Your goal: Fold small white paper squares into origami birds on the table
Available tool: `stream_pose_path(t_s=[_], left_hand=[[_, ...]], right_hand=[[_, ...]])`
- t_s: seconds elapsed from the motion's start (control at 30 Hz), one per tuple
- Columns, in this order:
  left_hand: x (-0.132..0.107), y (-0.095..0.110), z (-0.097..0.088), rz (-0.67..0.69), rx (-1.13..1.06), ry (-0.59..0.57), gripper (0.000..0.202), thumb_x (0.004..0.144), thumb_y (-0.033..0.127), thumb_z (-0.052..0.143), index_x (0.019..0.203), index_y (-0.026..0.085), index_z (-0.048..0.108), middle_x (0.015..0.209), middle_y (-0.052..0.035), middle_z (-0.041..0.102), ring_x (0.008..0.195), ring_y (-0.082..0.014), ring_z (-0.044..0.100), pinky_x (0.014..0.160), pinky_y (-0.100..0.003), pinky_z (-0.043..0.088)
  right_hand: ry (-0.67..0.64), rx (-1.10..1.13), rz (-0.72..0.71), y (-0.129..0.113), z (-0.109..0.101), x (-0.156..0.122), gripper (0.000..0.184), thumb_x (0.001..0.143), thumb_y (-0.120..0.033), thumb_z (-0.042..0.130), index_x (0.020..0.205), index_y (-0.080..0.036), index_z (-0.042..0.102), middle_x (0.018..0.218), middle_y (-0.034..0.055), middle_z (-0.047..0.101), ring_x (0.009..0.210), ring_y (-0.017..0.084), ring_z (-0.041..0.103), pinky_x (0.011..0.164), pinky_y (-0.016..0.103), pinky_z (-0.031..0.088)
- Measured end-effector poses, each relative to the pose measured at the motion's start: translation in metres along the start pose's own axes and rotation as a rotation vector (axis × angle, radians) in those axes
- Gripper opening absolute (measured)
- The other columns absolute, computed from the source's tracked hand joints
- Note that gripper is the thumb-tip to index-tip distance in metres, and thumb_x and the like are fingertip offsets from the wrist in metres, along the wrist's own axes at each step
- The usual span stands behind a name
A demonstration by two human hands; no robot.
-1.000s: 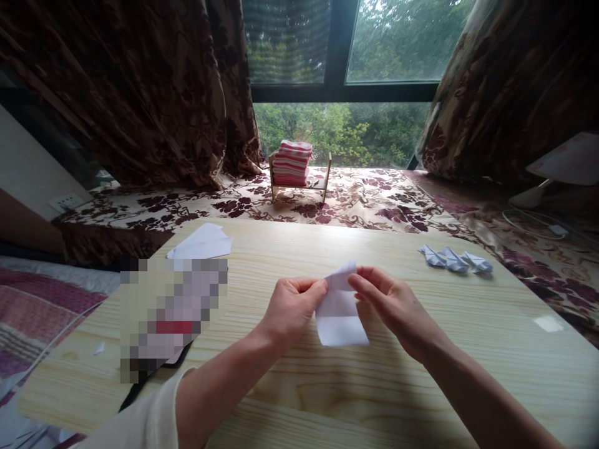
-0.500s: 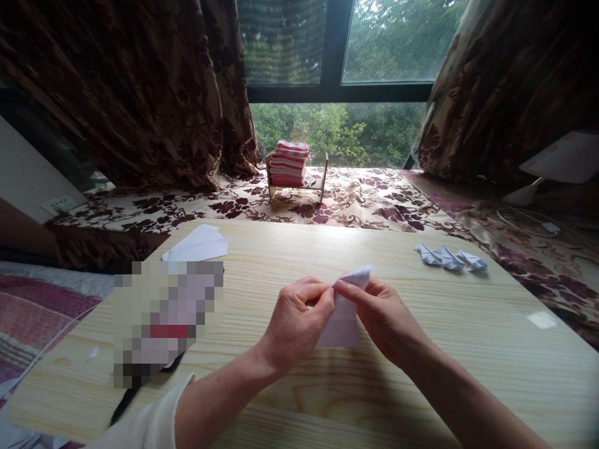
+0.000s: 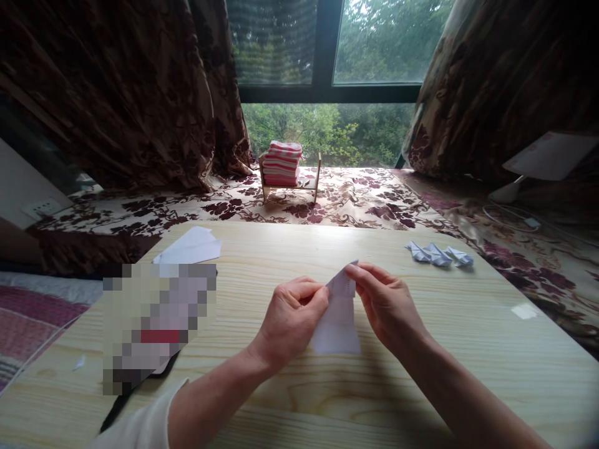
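Paper (image 3: 337, 327): above the desk's (image 3: 281, 411) middle; long axis runs near to far, folded tip pointing far and slightly right.
Left hand (image 3: 294, 318): pinching the paper's left edge, partly covering it.
Right hand (image 3: 388, 299): pinching the tip.
Folded pieces (image 3: 438, 255): three, desk's far right.
Sheet (image 3: 189, 246): desk's far left.
Pixelated item (image 3: 161, 324): desk's left.

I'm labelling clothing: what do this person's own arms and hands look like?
The left hand and right hand are bare, with no glove or ring visible. The left arm has a plain cream sleeve with a visible hem; no sleeve shows on the right arm within the picture.
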State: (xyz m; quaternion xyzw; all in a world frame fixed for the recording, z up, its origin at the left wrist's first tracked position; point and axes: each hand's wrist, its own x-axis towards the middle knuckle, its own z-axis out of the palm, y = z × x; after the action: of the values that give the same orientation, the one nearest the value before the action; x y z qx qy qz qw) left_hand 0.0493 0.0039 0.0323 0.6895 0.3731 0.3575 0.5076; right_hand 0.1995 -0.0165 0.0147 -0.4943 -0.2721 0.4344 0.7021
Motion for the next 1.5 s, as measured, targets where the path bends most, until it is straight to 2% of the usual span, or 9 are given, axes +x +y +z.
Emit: stream_pose_path(t_s=[0.17, 0.27, 0.37, 0.6, 0.8, 1.07, 1.2, 1.43, 1.5], left_hand=[[0.001, -0.005, -0.002, -0.101, -0.077, 0.035, 0.032, 0.078, 0.028, 0.054, 0.051, 0.013, 0.058, 0.058, -0.0001, 0.047, 0.059, -0.0113, 0.041, 0.052, -0.023, 0.03], [0.002, -0.005, -0.001, -0.134, -0.111, 0.037, 0.031, 0.078, 0.031, 0.055, 0.054, 0.013, 0.061, 0.059, -0.0009, 0.05, 0.059, -0.0118, 0.043, 0.052, -0.022, 0.031], [0.002, -0.004, 0.0, -0.095, -0.109, 0.007, 0.032, 0.078, 0.033, 0.056, 0.055, 0.013, 0.063, 0.063, -0.0025, 0.055, 0.063, -0.013, 0.047, 0.054, -0.022, 0.034], [0.004, -0.004, -0.008, -0.2, -0.192, -0.136, 0.029, 0.076, 0.033, 0.059, 0.056, 0.012, 0.064, 0.061, -0.0027, 0.057, 0.063, -0.0137, 0.049, 0.059, -0.024, 0.039], [0.01, -0.002, -0.014, -0.192, -0.243, -0.114, 0.034, 0.077, 0.04, 0.057, 0.058, 0.013, 0.065, 0.063, -0.0046, 0.061, 0.065, -0.0156, 0.053, 0.065, -0.026, 0.043], [0.008, -0.007, -0.008, -0.122, -0.111, -0.123, 0.026, 0.077, 0.032, 0.06, 0.062, 0.012, 0.066, 0.057, 0.0006, 0.053, 0.057, -0.01, 0.044, 0.052, -0.021, 0.032], [0.007, -0.005, -0.008, -0.074, -0.061, -0.095, 0.025, 0.077, 0.027, 0.06, 0.057, 0.012, 0.065, 0.059, -0.0004, 0.052, 0.059, -0.0105, 0.045, 0.053, -0.022, 0.032], [0.008, -0.009, -0.012, -0.233, -0.284, 0.027, 0.021, 0.071, 0.03, 0.067, 0.065, 0.011, 0.072, 0.066, -0.0046, 0.064, 0.065, -0.014, 0.052, 0.062, -0.025, 0.039], [0.01, -0.012, -0.009, -0.298, -0.395, 0.071, 0.022, 0.069, 0.033, 0.069, 0.068, 0.011, 0.073, 0.066, -0.0054, 0.065, 0.066, -0.0147, 0.054, 0.065, -0.026, 0.042]], right_hand=[[0.214, 0.085, -0.041, -0.008, -0.013, 0.014, 0.023, 0.046, -0.03, 0.086, 0.058, -0.021, 0.068, 0.061, -0.002, 0.061, 0.061, 0.012, 0.054, 0.064, 0.027, 0.047], [-0.024, -0.074, 0.032, -0.006, -0.01, 0.006, 0.032, 0.06, -0.048, 0.077, 0.071, -0.019, 0.072, 0.073, 0.0041, 0.067, 0.07, 0.017, 0.058, 0.067, 0.03, 0.048], [-0.219, -0.161, 0.103, -0.002, -0.003, -0.005, 0.034, 0.062, -0.048, 0.077, 0.075, -0.016, 0.072, 0.068, 0.0027, 0.067, 0.067, 0.016, 0.057, 0.065, 0.028, 0.044], [-0.163, -0.129, 0.053, -0.003, -0.004, -0.004, 0.024, 0.062, -0.04, 0.079, 0.066, -0.017, 0.071, 0.064, 0.0001, 0.066, 0.06, 0.012, 0.053, 0.06, 0.025, 0.04], [-0.179, -0.168, 0.102, -0.006, -0.007, -0.003, 0.029, 0.06, -0.043, 0.079, 0.066, -0.016, 0.07, 0.063, 0.0013, 0.065, 0.059, 0.013, 0.052, 0.059, 0.026, 0.04], [-0.251, -0.206, 0.12, 0.001, -0.001, -0.01, 0.028, 0.063, -0.043, 0.077, 0.065, -0.016, 0.071, 0.062, 0.0004, 0.065, 0.057, 0.011, 0.051, 0.057, 0.024, 0.039], [-0.208, -0.232, 0.035, 0.001, -0.005, -0.002, 0.025, 0.059, -0.04, 0.079, 0.062, -0.016, 0.071, 0.061, 0.0005, 0.064, 0.059, 0.012, 0.052, 0.06, 0.026, 0.041], [0.181, -0.2, -0.116, -0.009, -0.03, 0.023, 0.029, 0.054, -0.045, 0.081, 0.063, -0.02, 0.069, 0.062, -0.0011, 0.061, 0.06, 0.011, 0.05, 0.063, 0.026, 0.043], [0.069, -0.237, -0.075, -0.008, -0.025, 0.016, 0.035, 0.062, -0.052, 0.075, 0.068, -0.018, 0.071, 0.07, 0.0029, 0.065, 0.066, 0.014, 0.054, 0.062, 0.027, 0.045]])
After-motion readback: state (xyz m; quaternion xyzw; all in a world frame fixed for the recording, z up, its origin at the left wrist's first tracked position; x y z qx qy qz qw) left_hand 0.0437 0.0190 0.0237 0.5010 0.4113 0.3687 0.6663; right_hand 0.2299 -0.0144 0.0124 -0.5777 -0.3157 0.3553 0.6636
